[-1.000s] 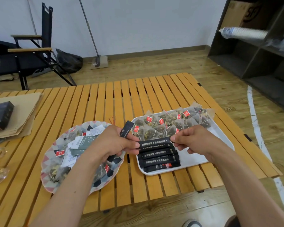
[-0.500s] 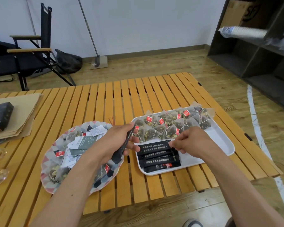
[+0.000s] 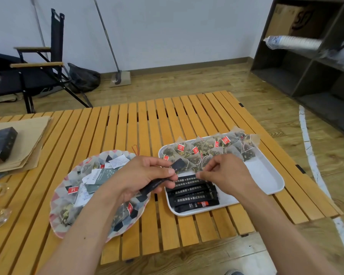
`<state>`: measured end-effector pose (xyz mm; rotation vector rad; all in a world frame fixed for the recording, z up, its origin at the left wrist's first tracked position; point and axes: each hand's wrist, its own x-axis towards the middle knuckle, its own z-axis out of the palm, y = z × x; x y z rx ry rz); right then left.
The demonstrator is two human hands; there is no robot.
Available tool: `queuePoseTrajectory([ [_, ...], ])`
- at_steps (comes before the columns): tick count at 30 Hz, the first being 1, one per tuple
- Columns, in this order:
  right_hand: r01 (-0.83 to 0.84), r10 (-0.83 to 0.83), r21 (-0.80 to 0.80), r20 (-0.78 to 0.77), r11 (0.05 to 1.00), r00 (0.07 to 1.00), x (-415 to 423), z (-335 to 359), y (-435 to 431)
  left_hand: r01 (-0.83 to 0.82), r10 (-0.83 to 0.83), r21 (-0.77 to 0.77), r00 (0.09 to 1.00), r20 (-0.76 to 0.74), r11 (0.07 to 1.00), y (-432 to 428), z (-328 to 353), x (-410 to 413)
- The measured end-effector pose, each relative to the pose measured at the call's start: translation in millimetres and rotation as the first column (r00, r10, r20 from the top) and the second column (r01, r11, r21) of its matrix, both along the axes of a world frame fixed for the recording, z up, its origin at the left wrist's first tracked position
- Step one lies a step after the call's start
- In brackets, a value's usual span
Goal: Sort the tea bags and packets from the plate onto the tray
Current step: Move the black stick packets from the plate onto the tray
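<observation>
Between plate (image 3: 117, 230) and tray (image 3: 266, 175), left hand (image 3: 141, 175) grips 1 black stick packet (image 3: 178, 165). Fingers of right hand (image 3: 226, 173) curl over the tray's black packets (image 3: 195, 197); whether they pinch one, cannot tell.

Slatted wood, smooth and orange-varnished with a faint sheen, for the table (image 3: 167, 116). White plastic, smooth and slightly glossy, for the tray (image 3: 266, 175). Matt black film on the stick packets (image 3: 195, 199); translucent mesh on the tea bags (image 3: 205, 144). Matt brown paper (image 3: 32, 135) at the table's left edge.
</observation>
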<state>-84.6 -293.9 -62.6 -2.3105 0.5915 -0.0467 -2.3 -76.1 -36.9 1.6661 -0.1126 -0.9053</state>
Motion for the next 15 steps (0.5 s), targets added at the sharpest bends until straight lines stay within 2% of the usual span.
queuePoseTrajectory([
  [3, -0.130, 0.079, 0.243, 0.212, 0.961, 0.974, -2.4, 10.4, 2.3, 0.020, -0.020, 0.000, 1.000, -0.006, 1.000, -2.2, 0.9, -0.1],
  [6, -0.281, 0.210, 0.205, 0.310, 0.938, 0.927, -4.5, 14.9, 5.3, 0.027, -0.027, -0.034, 0.999, -0.020, 0.999, -4.2, -0.3, -0.9],
  [10, -0.292, 0.211, 0.237, 0.313, 0.927, 0.926, -5.7, 16.9, 1.2, 0.047, -0.047, -0.026, 0.999, 0.003, 0.999, -2.8, 0.8, -0.8],
  [15, -0.169, 0.100, 0.374, 0.197, 0.912, 0.975, -8.0, 17.4, -9.6, 0.012, -0.013, 0.013, 1.000, 0.027, 1.000, 3.9, 5.2, 5.3],
])
